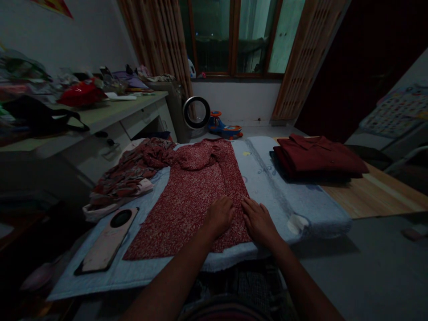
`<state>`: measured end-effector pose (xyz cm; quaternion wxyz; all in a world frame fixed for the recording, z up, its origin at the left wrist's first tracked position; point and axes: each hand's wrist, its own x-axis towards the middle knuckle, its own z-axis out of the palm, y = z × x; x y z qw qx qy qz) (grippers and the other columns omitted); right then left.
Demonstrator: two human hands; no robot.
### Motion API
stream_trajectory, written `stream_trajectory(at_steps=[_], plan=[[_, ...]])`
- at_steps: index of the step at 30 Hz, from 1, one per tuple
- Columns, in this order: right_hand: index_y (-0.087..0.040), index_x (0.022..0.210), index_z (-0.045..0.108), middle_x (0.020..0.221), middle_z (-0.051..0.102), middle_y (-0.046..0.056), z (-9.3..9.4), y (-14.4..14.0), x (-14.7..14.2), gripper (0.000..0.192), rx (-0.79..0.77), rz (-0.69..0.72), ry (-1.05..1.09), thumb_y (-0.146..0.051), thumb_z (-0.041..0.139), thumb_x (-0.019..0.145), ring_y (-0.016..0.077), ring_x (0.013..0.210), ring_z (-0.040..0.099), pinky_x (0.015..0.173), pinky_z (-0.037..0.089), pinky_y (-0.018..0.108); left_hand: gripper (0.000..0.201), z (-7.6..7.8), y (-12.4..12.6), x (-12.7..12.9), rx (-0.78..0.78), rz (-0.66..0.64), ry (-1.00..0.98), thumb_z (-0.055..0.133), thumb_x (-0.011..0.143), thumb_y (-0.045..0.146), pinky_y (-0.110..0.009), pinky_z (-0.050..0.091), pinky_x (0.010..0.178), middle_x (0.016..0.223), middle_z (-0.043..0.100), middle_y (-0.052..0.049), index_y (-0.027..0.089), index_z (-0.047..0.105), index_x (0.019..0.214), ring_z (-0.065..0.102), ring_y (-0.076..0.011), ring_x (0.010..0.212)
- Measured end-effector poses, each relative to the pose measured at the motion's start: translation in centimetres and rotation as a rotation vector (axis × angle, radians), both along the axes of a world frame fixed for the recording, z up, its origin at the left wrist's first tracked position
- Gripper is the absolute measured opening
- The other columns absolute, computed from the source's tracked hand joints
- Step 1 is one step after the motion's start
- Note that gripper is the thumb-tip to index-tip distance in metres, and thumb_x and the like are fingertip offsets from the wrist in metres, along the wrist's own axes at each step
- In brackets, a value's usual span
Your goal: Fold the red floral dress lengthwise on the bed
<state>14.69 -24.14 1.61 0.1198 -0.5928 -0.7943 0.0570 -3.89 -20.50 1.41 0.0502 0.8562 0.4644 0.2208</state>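
Observation:
A dark red garment with a small pale pattern (190, 200) lies spread over a light blue blanket (267, 191), its upper part folded over on itself. My left hand (220, 217) rests on the lower right part of the cloth, fingers curled down onto it. Beside it, my right hand (259, 220) lies along the garment's right edge, fingers stretched out and slightly apart. To the left is a crumpled brown and grey patterned cloth (133, 169). A phone in a pale case (109, 240) lies near the blanket's left front corner.
Folded dark red clothes (321, 156) are stacked on the right, partly over a wooden tabletop (377, 191). A cluttered desk (133, 109) stands at the left. Behind the blanket are a ring-shaped fan (185, 113) and a blue and orange ride-on toy (222, 128).

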Motion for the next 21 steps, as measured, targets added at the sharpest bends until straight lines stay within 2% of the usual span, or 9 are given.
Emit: stream_trajectory(at_steps=[5,10,16,21], plan=[[-0.014,0.145,0.047,0.156,0.04,0.013,-0.2,-0.2,0.0,0.049,0.029,-0.009,0.044,-0.019,0.035,0.097,0.0245,0.144,0.036,0.115,0.031,0.049,0.019,0.0,-0.3,-0.3,0.006,-0.021,-0.005,0.057,0.093,0.03,-0.045,0.043,0.108,0.123,0.064,-0.011,0.018,0.061,0.108,0.056,-0.0264,0.119],[-0.016,0.146,0.046,0.156,0.041,0.011,-0.8,-0.4,-0.2,0.051,0.046,-0.003,0.027,-0.019,0.038,0.096,0.0244,0.144,0.036,0.117,0.027,0.051,0.033,0.1,-0.6,-0.4,-0.019,-0.026,0.021,0.063,0.087,0.027,-0.047,0.04,0.113,0.131,0.061,-0.014,0.016,0.06,0.117,0.053,-0.0288,0.127],[-0.018,0.146,0.047,0.156,0.041,0.01,-0.9,-0.5,-0.2,0.05,0.064,-0.021,0.024,-0.02,0.04,0.096,0.0236,0.144,0.036,0.117,0.027,0.05,0.031,0.0,-2.0,-0.2,-0.05,-0.035,-0.004,0.057,0.091,0.02,-0.05,0.038,0.115,0.143,0.055,-0.012,0.018,0.06,0.121,0.047,-0.0275,0.136],[-0.017,0.146,0.046,0.157,0.039,0.01,-0.8,-0.5,-0.3,0.051,0.05,-0.016,0.008,-0.02,0.038,0.096,0.0233,0.145,0.035,0.118,0.026,0.049,0.04,-0.3,-3.3,-0.2,-0.12,-0.075,-0.029,0.057,0.091,0.022,-0.051,0.036,0.117,0.143,0.056,-0.012,0.018,0.055,0.131,0.047,-0.0267,0.137]])
